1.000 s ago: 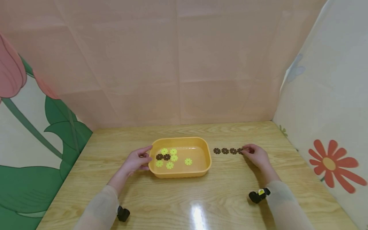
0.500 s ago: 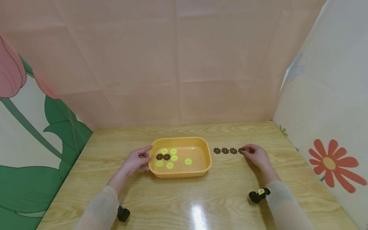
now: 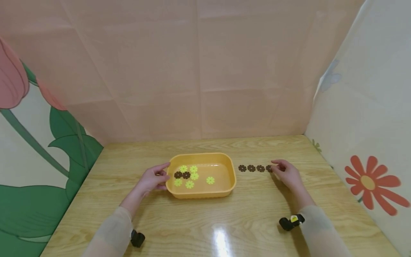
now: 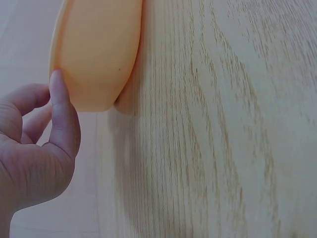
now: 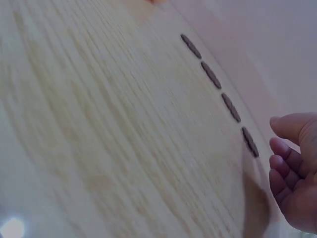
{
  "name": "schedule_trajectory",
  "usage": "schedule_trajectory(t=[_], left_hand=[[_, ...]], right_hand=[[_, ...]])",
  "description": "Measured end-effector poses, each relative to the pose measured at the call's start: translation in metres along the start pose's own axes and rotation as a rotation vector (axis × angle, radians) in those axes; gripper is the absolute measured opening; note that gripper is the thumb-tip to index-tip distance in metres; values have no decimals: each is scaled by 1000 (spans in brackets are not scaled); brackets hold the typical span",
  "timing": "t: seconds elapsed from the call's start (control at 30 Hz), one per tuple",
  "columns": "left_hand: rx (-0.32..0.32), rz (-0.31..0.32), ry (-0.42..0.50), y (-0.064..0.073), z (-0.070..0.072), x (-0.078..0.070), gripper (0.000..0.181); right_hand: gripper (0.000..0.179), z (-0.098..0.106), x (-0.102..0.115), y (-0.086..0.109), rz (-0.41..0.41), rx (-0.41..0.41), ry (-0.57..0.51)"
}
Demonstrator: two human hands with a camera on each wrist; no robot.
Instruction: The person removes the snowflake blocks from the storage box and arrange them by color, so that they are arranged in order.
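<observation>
A shallow orange plastic tray [image 3: 221,195] lies on the wooden table. My left hand [image 3: 151,180] grips its left end, fingertips at the rim; in the left wrist view a finger presses against the outer wall [image 4: 101,54]. Inside are several yellow flower-shaped discs [image 3: 210,180] and two side-by-side brown ones [image 3: 186,175]. Right of the tray, several brown flower-shaped discs [image 3: 251,168] form a straight row on the table. Beside the rightmost brown disc [image 5: 250,142] hovers my right hand [image 3: 287,174], its fingers loosely bent and apart from the disc, holding nothing.
A pink sheet [image 3: 205,89] stands behind the table's back edge. Flower-printed panels flank the table, one with a red flower [image 3: 367,182] on the right. Black wrist cameras [image 3: 137,238] hang at both sleeves. Light glares off the table's front middle.
The rightmost brown disc has shifted slightly right, widening its gap from the row. My right fingertips have come off it and risen a little. The left hand and tray have stayed in place.
</observation>
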State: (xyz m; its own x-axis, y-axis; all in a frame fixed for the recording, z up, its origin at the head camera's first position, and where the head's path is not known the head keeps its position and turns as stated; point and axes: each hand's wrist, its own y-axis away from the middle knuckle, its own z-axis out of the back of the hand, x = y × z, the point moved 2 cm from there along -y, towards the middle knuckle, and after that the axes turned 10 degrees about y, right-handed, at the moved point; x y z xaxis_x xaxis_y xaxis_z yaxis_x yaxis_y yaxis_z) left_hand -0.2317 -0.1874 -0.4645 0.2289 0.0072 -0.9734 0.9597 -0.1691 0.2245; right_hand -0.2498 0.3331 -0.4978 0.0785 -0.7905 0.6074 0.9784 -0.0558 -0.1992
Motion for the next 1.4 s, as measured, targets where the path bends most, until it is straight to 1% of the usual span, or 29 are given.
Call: schedule_trajectory(t=[0.07, 0.2, 0.5, 0.7, 0.77, 0.87, 1.0, 1.13, 1.2, 1.33, 1.4], left_hand=[[-2, -3, -2, 1, 0, 0, 61], [-9, -4, 7, 1, 1, 1, 61], [-9, -2, 13, 2, 1, 0, 61], [-6, -1, 10, 2, 0, -1, 62], [-10, 1, 10, 2, -1, -1, 62], [-13, 1, 11, 2, -2, -1, 62], [-12, 0, 14, 1, -3, 0, 62], [-11, 1, 10, 1, -3, -1, 61], [-8, 0, 6, 0, -3, 0, 61], [-3, -4, 7, 0, -3, 1, 61], [-2, -4, 13, 0, -3, 2, 62]], right_hand=[[31, -1, 9, -1, 19, 3, -7], [32, -5, 36, -4, 82, 24, -45], [31, -26, 104, -9, 273, 88, -110], [32, -41, 148, -8, 425, 90, -147], [31, -48, 160, -7, 462, 99, -151], [31, -62, 173, -6, 509, 129, -150], [30, -79, 188, -4, 550, 185, -147], [31, -95, 201, -1, 601, 232, -115], [33, -103, 207, -1, 610, 260, -75], [38, -119, 216, 0, 593, 316, 16], [39, -126, 220, 0, 596, 340, 26]])
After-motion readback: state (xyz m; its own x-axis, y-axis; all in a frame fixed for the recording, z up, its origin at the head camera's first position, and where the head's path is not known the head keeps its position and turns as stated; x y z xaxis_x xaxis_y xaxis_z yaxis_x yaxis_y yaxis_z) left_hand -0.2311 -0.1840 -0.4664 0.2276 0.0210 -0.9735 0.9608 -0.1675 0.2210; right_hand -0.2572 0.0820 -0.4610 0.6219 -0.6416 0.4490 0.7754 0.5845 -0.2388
